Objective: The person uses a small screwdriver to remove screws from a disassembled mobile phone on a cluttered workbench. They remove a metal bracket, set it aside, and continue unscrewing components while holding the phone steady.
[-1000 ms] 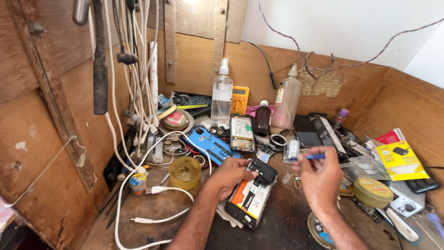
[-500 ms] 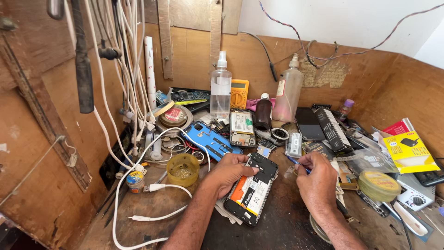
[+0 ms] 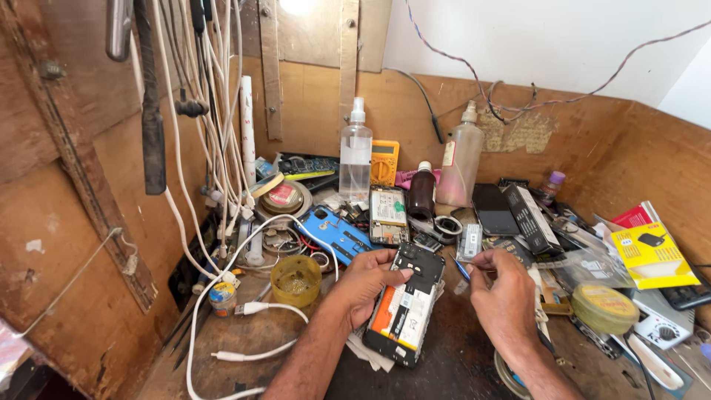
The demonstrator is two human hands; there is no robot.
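1. Gripping the opened phone (image 3: pixel 406 311) along its upper left edge, my left hand (image 3: pixel 364 278) is closed on it, thumb over the top corner, fingers curled beneath.
2. My right hand (image 3: pixel 503 296) pinches a thin blue-tipped tool (image 3: pixel 461 268) between thumb and forefinger; the other fingers are folded in.
3. The phone lies back-open, battery and boards exposed, just left of the right hand. Its long axis runs from near-left to far-right, top end pointing away from me. The tool tip sits just right of that top end, close but, as far as I can tell, not touching.
4. The left hand is on the phone; the right is apart from it, and is the nearer hand to its upper right corner.
5. Left of the phone stand a yellow cup (image 3: pixel 295 280) and a white cable (image 3: pixel 252 348); beyond it lie a blue phone shell (image 3: pixel 337 233) and a clear spray bottle (image 3: pixel 355 155).
6. The wooden bench (image 3: pixel 459 363) is dark and heavily cluttered, boxed in by plywood walls (image 3: pixel 615 148).
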